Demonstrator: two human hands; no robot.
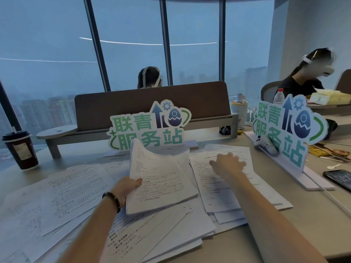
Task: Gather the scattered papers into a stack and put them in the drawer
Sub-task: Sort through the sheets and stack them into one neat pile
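A partial stack is clamped by left hand fingers; right hand, fingers spread, presses sheets at 2 o'clock; many papers remain scattered, no drawer is seen.

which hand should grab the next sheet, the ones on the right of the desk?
Right. The right hand already lies open on the loose sheets at the right, while the left hand grips the gathered stack, so it looks occupied.
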